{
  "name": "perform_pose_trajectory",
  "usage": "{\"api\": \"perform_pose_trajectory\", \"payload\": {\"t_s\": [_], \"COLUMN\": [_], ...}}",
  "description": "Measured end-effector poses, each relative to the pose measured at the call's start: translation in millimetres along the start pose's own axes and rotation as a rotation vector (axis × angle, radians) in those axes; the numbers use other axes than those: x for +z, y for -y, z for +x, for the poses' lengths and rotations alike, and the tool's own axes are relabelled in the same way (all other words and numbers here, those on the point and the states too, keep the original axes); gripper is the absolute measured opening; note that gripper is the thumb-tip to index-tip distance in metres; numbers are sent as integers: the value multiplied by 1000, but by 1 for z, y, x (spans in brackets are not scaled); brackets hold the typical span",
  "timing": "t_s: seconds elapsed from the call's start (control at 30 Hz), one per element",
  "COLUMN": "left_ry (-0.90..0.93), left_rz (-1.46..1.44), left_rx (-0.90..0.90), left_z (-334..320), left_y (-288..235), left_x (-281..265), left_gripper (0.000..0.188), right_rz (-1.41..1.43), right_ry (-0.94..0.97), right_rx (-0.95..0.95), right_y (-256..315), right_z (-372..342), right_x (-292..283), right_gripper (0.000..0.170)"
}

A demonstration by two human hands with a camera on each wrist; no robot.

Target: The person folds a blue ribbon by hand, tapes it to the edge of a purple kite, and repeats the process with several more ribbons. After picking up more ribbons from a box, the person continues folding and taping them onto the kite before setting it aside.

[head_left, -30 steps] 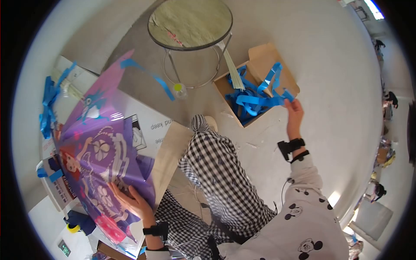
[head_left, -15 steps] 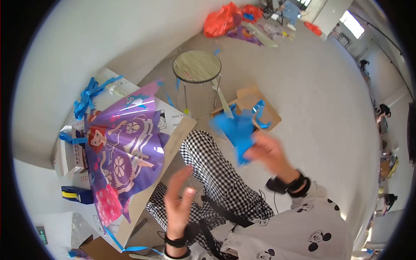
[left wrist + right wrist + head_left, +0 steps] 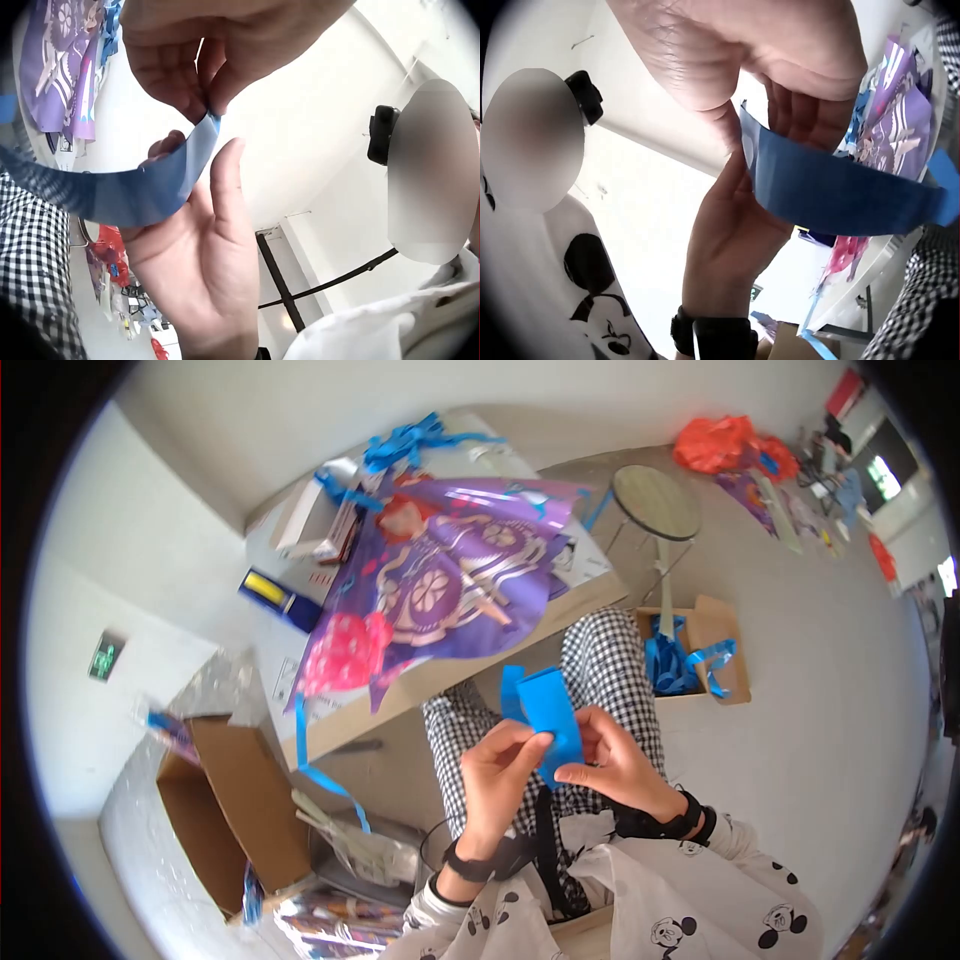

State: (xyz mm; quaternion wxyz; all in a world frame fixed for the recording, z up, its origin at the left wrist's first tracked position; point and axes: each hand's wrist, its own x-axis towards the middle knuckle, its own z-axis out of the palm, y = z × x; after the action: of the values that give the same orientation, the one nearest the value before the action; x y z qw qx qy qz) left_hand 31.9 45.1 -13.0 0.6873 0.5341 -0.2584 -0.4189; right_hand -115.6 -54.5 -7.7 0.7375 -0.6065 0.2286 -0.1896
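Observation:
A blue ribbon [image 3: 548, 705], wide and glossy, stands up between my two hands above the lap. My left hand [image 3: 497, 772] pinches one end of it between thumb and fingertips; in the left wrist view this pinched end [image 3: 210, 127] shows just beneath the fingers. Close beside it, my right hand [image 3: 625, 765] holds the ribbon with curled fingers, thumb near its edge. In the right wrist view the ribbon [image 3: 840, 191] bows outward past the fingers. A purple kite [image 3: 460, 575] printed with a red-haired figure lies spread over the white-topped table [image 3: 285, 680], beyond the hands.
A carton of blue ribbons [image 3: 722, 640] stands on the floor at right, near a round stool [image 3: 655, 500]. More ribbon [image 3: 415, 440], a white box [image 3: 315, 525] and a blue-and-yellow object [image 3: 278, 598] lie on the table. A brown carton [image 3: 245, 800] stands at lower left.
My right hand has brought the blue ribbon from the floor carton to the lap. The left hand has left the kite and taken the ribbon's end. The head view has swung left.

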Motion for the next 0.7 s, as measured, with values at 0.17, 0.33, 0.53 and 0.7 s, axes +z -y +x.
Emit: {"api": "perform_pose_trajectory", "payload": {"t_s": [0.17,0.33,0.53,0.7], "left_ry": [3,19,-59,-87], "left_rz": [-139,-194,-215,-46], "left_rx": [-2,22,17,19], "left_z": [-5,-10,-12,-10], "left_y": [3,7,8,4], "left_x": [-1,-2,-7,-9], "left_gripper": [8,8,8,8], "right_rz": [-25,-41,477,279], "right_ry": [-81,-146,-315,-193], "right_rx": [-35,3,-44,-78], "right_y": [-7,-9,-6,6], "right_z": [6,-3,-3,-7], "right_x": [9,8,-20,-21], "right_gripper": [31,23,20,21]}}
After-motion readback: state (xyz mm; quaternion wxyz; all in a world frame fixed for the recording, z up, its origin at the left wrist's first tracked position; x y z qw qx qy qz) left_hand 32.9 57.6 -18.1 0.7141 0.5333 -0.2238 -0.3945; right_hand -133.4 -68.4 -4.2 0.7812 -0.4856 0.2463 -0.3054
